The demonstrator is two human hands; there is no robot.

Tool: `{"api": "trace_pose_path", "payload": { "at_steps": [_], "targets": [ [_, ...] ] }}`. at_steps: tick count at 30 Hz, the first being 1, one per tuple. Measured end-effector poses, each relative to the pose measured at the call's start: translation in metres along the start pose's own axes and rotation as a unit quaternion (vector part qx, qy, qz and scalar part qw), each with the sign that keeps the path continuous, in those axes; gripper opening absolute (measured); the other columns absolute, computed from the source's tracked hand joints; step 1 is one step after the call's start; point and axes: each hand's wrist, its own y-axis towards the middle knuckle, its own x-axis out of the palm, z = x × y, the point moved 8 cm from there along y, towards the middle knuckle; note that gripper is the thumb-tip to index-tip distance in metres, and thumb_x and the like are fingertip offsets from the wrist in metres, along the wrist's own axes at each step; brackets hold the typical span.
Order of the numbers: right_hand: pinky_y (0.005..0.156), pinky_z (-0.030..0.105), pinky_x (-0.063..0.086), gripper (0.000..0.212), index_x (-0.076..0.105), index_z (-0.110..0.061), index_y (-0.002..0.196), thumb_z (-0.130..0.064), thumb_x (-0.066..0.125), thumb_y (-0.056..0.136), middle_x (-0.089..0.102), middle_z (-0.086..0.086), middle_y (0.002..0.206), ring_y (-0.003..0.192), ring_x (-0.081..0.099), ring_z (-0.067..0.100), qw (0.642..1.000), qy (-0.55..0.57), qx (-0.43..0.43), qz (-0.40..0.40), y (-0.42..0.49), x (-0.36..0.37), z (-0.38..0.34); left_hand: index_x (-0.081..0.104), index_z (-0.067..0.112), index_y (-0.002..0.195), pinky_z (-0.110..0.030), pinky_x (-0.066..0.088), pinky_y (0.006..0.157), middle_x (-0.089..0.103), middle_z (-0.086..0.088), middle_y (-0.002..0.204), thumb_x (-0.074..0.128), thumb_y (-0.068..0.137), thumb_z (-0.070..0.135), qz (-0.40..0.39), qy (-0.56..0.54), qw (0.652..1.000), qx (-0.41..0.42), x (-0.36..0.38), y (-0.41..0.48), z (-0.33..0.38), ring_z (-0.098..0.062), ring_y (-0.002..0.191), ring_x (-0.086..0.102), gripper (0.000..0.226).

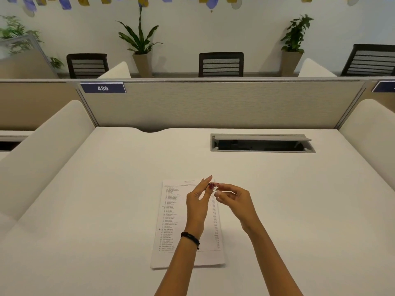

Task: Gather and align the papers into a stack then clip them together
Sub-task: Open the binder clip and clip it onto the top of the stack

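Observation:
A stack of white printed papers (171, 221) lies flat on the white desk (106, 199), its edges roughly aligned. Above its top right corner both hands meet. My left hand (197, 201), with a black bracelet on the wrist, pinches a small dark binder clip (212, 186) between thumb and fingers. My right hand (233, 198) grips the clip's wire handles from the right side. The clip is held a little above the paper and is mostly hidden by the fingertips.
A grey cable hatch (261, 143) with its lid raised is set into the desk at the back right. A beige partition (213, 105) bounds the far edge. White curved side panels (42, 146) stand left and right.

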Motion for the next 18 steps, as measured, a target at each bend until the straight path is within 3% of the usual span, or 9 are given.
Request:
{"api": "trace_pose_path", "payload": {
  "at_steps": [4,8,12,15,18],
  "targets": [
    [0.072,0.022,0.056,0.019,0.070,-0.021,0.097,-0.015,0.070,0.079,0.073,0.007,0.095,0.087,0.070,0.020,1.000,0.006,0.015,-0.011,0.006,0.010,0.006,0.063,0.031,0.116,-0.022,0.037,0.102,0.054,0.002,0.135,0.055,0.090,0.024,-0.002,-0.015,0.999,-0.036,-0.007,0.005,-0.011,-0.011,0.127,0.045,0.028],
    [0.071,0.021,0.056,0.019,0.071,-0.024,0.092,-0.011,0.070,0.078,0.073,0.008,0.090,0.084,0.070,0.018,0.999,0.022,0.022,-0.010,0.013,0.020,0.014,0.064,0.029,0.116,-0.016,0.039,0.097,0.060,0.006,0.128,0.054,0.090,0.027,0.000,-0.015,0.999,-0.043,-0.014,0.011,-0.018,-0.001,0.110,0.052,0.028],
    [0.076,0.027,0.057,0.019,0.072,-0.024,0.089,-0.010,0.072,0.076,0.074,0.006,0.087,0.083,0.070,0.019,0.999,0.020,0.026,-0.025,0.026,0.030,0.023,0.067,0.029,0.110,0.001,0.043,0.071,0.065,0.010,0.118,0.056,0.089,0.028,0.010,-0.012,0.999,-0.052,-0.025,0.022,-0.028,0.002,0.107,0.056,0.023],
    [0.080,0.031,0.057,0.018,0.072,-0.014,0.091,-0.013,0.075,0.073,0.073,0.007,0.088,0.082,0.070,0.021,0.999,-0.001,0.036,-0.024,0.042,0.034,0.034,0.069,0.031,0.103,-0.003,0.045,0.072,0.066,0.012,0.113,0.057,0.089,0.030,0.011,0.016,0.999,-0.043,-0.038,0.035,-0.034,0.002,0.109,0.055,0.018],
    [0.080,0.031,0.057,0.022,0.071,-0.011,0.093,-0.015,0.076,0.072,0.073,0.011,0.084,0.080,0.070,0.022,0.999,-0.017,0.041,-0.019,0.059,0.040,0.044,0.068,0.029,0.099,-0.016,0.045,0.081,0.066,0.010,0.110,0.055,0.090,0.031,0.041,0.062,0.997,-0.028,-0.061,0.054,-0.040,-0.002,0.107,0.056,0.016]
  ]
}}
